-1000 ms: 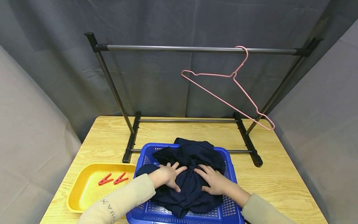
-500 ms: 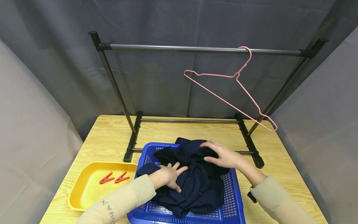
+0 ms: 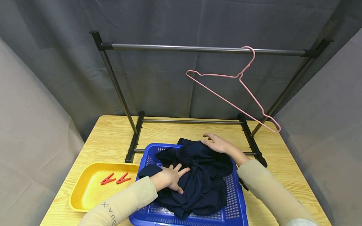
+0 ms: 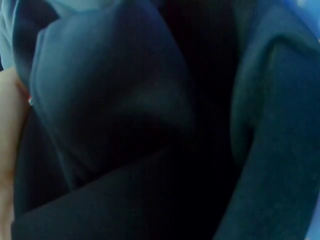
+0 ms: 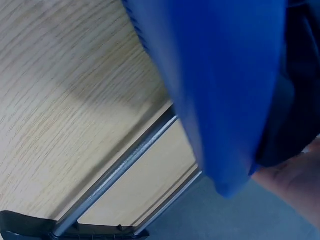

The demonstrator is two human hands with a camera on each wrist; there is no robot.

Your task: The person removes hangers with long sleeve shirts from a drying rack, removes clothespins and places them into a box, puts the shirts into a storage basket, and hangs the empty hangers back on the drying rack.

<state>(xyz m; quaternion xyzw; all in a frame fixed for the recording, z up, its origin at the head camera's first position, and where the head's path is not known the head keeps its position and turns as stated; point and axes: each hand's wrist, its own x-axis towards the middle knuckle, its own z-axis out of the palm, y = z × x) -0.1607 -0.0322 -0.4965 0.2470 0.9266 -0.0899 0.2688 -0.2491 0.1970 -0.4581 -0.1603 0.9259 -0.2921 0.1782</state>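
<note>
A crumpled dark navy garment [image 3: 198,175] lies heaped in a blue plastic basket [image 3: 236,201], partly draped over its far rim. My left hand [image 3: 171,179] rests on the cloth with fingers spread. At the far right corner of the basket, my right hand [image 3: 217,144] touches the garment's back edge, its fingers reaching over toward the outside. Dark folds of the garment [image 4: 115,75] fill the left wrist view, with part of the left hand [image 4: 9,150] at the edge. In the right wrist view, the right hand [image 5: 295,177] is by the basket corner [image 5: 220,100], its fingertips mostly hidden.
Behind the basket stands a metal clothes rack [image 3: 175,48] with black feet. A pink hanger [image 3: 223,97] hangs on its bar, right of the middle. To the left, a yellow tray [image 3: 85,188] holds two red clothespins [image 3: 108,179] [image 3: 123,178]. Everything stands on a wooden table [image 3: 282,175].
My right hand has lifted off the middle of the cloth and moved to the garment's far edge, spreading the cloth's right side a little. The left hand has stayed in place.
</note>
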